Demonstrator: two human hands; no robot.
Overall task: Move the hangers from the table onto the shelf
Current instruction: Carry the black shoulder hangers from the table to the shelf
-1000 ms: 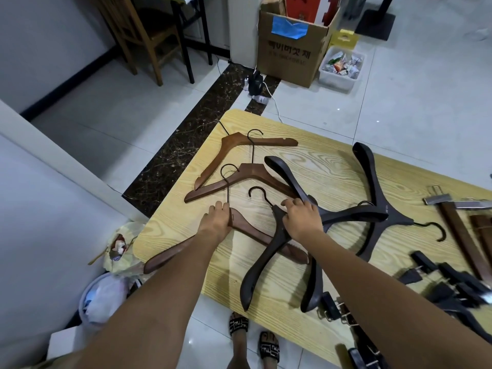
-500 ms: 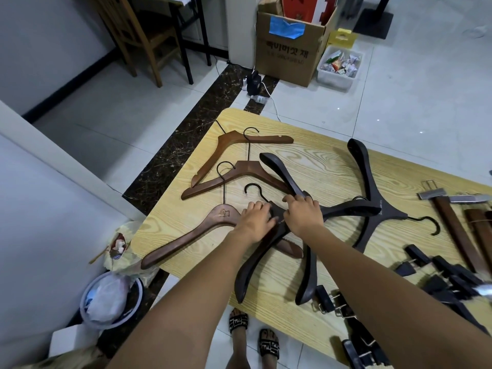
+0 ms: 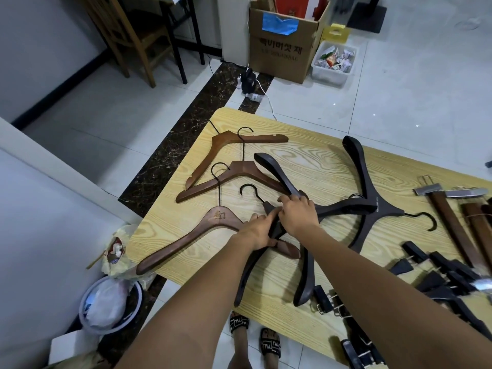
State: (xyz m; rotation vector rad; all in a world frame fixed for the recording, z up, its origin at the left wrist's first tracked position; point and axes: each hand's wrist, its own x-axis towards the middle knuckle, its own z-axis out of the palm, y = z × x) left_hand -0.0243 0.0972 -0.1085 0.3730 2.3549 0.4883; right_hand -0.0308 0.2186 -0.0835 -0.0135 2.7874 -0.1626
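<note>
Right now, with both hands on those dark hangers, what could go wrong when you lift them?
The dark hangers cross each other under the left hand and right hand, so lifting one may drag the others. An arm of the nearest brown hanger lies beneath them and its other end pokes past the table edge, so it might get tugged off. Sandalled feet stand right below; a slipped hanger could hit toes.

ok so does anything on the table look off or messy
Yes: the black hangers lie crossed in a tangle mid-table, one over an arm of the brown logo hanger, whose other arm pokes past the table corner.
</note>
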